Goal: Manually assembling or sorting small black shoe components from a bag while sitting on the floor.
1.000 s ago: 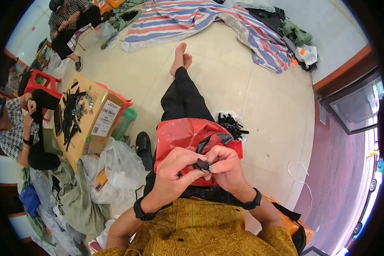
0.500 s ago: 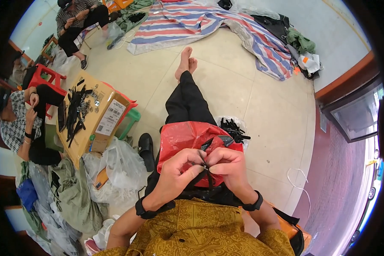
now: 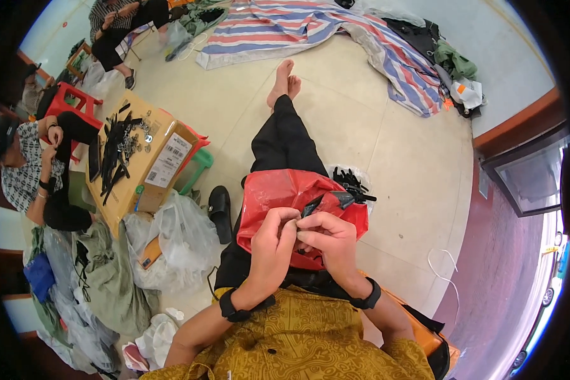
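1. The left hand (image 3: 273,237) is slanting up from the lower middle of the frame, its wrist bending inward above a black wristband (image 3: 234,306) and its thumb and index finger pressing together at the tips.
2. The right hand (image 3: 330,239) is mirroring it from the lower right of centre, fingers curling toward the left hand and thumb tucking beneath; a second black wristband (image 3: 367,296) is circling this wrist.
3. Both hands are closing in a fine pinch on a small dark piece (image 3: 297,227), sitting where the fingertips are meeting, just below the frame's centre.
4. The fingers are covering most of that piece, so which way it is pointing and how its long axis is running cannot be told.
5. A shiny red plastic bag (image 3: 266,193) is spreading over the lap beneath the hands, with a crumpled black plastic flap (image 3: 344,199) lying at its right side.
6. Just right of the bag, a heap of narrow black straps (image 3: 354,185) is resting on clear plastic.
7. At the left of the frame, a brown cardboard box (image 3: 113,212) is holding loose black strips (image 3: 113,155) and small silvery metal pieces (image 3: 148,137), with a co-worker (image 3: 35,168) sitting beside it.
8. A black shoe (image 3: 220,214) is lying between the red bag and a translucent white plastic bag (image 3: 187,231).
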The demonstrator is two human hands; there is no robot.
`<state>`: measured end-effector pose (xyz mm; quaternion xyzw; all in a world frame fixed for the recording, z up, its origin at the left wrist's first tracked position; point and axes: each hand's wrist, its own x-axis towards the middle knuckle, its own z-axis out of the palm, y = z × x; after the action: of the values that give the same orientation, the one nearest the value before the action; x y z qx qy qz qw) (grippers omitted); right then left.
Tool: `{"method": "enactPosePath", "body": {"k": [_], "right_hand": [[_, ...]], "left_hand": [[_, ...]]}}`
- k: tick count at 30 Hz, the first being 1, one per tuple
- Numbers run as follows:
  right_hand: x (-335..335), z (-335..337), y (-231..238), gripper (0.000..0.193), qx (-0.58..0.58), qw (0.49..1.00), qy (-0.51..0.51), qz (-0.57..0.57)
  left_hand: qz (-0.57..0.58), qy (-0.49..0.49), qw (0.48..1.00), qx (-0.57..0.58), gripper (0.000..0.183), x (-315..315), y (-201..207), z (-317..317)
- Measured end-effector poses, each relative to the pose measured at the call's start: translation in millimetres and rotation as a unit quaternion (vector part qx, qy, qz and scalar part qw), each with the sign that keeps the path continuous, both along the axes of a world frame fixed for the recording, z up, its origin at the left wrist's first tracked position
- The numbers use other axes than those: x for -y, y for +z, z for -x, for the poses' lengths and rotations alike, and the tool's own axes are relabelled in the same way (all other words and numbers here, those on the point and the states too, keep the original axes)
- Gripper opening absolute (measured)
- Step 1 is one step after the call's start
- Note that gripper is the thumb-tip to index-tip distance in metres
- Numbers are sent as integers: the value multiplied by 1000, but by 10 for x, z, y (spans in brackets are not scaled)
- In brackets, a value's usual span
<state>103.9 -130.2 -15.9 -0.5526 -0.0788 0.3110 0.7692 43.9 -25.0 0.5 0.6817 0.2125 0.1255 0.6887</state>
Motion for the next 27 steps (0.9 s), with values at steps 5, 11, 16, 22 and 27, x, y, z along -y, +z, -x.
{"method": "enactPosePath", "body": {"k": [5,11,16,22,27], "right_hand": [[-49,-34,-32,27,25,998,39,-42],[-97,-60,16,29,37,998,46,-10],[-64,-47,-11,21,44,998,43,-6],[22,-175,-2,15,96,990,-44,-91],[57,-200,-35,13,54,994,-49,-86]], "left_hand": [[-7,1,1000,-25,21,-4,-139,-57],[58,-7,998,-15,34,15,-168,-52],[31,-68,997,-30,40,-20,-92,-46],[141,-196,970,-34,32,-255,-134,60],[-82,-190,977,-60,19,-183,63,102]]}}
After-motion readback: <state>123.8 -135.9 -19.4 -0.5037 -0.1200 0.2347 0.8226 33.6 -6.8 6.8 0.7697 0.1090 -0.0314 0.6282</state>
